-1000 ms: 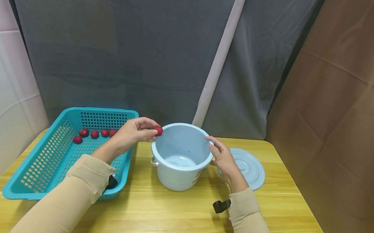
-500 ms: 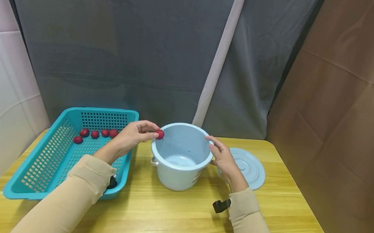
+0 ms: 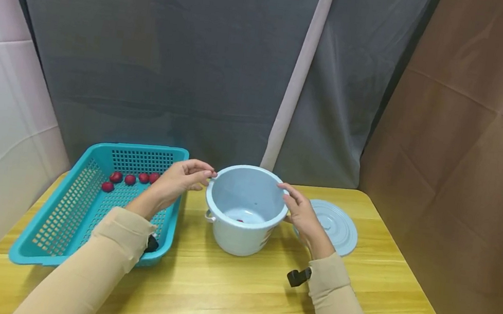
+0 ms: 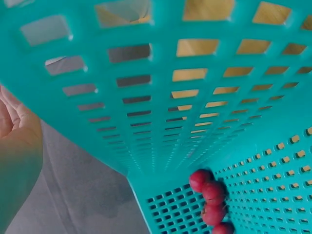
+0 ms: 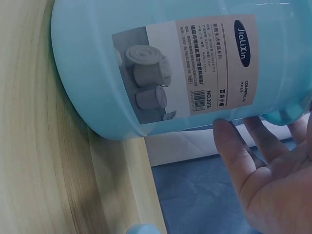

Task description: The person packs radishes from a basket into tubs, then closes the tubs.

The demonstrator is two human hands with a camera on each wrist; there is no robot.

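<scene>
Our left fingers (image 3: 203, 174) are loosely curled at the near-left rim of the pail (image 3: 243, 231) and hold nothing; the thumb and forefinger sit slightly apart just above the edge. One red fruit (image 3: 240, 220) lies on the pail's floor, directly below and inward of those fingertips. Our left hand (image 3: 177, 182) hangs over the gap between pail and basket (image 3: 61, 228), a short reach from either, we judge.

Our right fingers (image 3: 289, 197) are straight and relaxed, resting against the pail's right side near the rim, apparently to steady it; in the right wrist view the right hand (image 5: 273, 180) lies open along the wall beside the label (image 5: 195, 63).

Four more fruits (image 3: 130, 179) sit in a row at the basket's far end, clustered in the corner in the left wrist view. The lid (image 3: 336, 229) lies flat on the table (image 3: 226, 299) just right of the pail, behind our right hand, leaving the mouth open.
</scene>
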